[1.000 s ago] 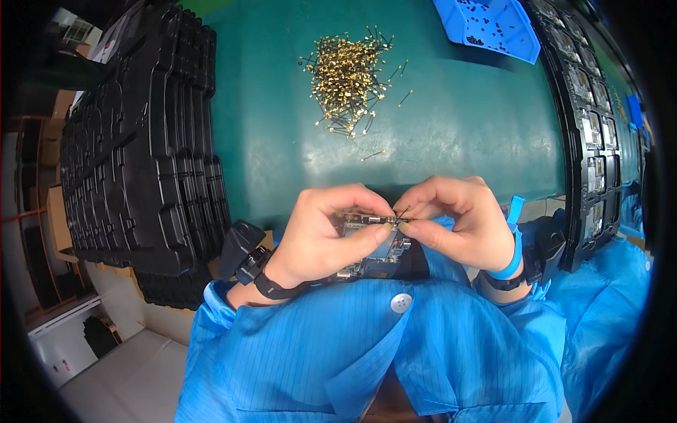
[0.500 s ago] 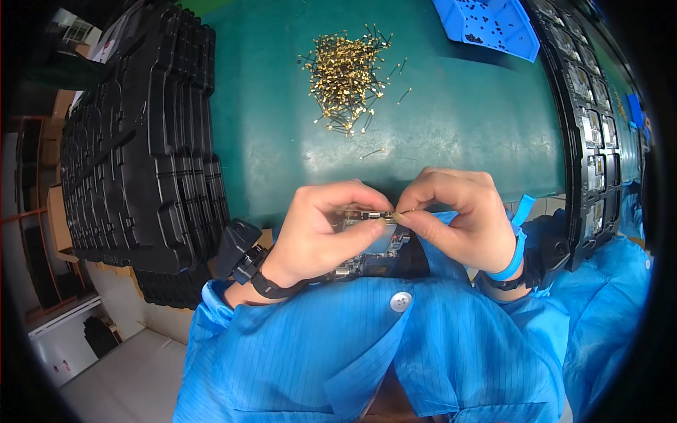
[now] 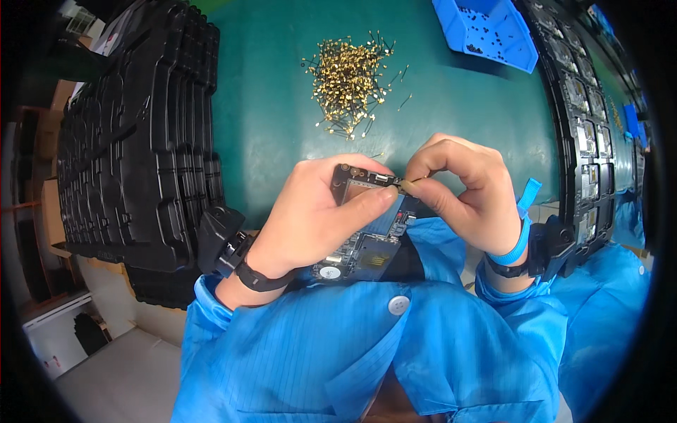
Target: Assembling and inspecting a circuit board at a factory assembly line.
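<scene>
My left hand is closed round a dark phone-like circuit board, its thumb lying across the front near the top. The board is tilted, its lower end close to my blue coat. At the board's upper right corner, the thumb and forefinger of my right hand are pinched together; what they hold is too small and too covered to make out. Farther off on the green table lies a pile of short black cables with gold ends, a few of them loose at its right side.
A blue bin with small black parts stands at the far right. Stacked black plastic trays rise on the left. Along the right edge runs a black tray with boards in its compartments. The green table spreads between them.
Both hands and the board have moved up, away from my body. The board is tipped so that more of its face shows. My right fingers remain pinched at its top corner.
</scene>
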Demonstrator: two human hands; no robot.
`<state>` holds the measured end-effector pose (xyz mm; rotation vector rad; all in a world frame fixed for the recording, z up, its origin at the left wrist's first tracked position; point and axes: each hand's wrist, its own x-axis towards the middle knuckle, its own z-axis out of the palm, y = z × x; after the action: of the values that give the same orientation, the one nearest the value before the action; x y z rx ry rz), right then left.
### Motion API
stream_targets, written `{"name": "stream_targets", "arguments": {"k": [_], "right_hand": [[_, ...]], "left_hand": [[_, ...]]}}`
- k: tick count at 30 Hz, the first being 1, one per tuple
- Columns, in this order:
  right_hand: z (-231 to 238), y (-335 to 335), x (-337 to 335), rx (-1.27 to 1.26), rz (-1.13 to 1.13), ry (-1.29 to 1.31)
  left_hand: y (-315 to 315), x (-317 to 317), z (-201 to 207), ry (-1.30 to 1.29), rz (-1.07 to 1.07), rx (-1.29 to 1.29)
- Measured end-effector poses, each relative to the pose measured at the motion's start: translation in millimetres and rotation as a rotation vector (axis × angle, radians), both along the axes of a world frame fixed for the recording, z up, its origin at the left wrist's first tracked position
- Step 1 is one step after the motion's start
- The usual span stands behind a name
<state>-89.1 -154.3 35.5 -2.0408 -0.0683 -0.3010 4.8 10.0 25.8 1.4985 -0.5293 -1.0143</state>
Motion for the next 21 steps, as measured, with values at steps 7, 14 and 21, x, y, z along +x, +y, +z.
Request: {"name": "stream_targets", "arguments": {"k": [7,14,21], "right_hand": [[5,-1,-5,-0.08,0.083,0.026],[7,-1,-5,-0.152,0.098,0.014],[11,0,-1,-0.232,0.127,-0.045]], "left_hand": [[1,-12,-7,0.097,0.008,-0.155],[4,-12,-9,0.146,-0.032,-0.091],[5,-13,-5,0.158,-0.028,-0.104]]}}
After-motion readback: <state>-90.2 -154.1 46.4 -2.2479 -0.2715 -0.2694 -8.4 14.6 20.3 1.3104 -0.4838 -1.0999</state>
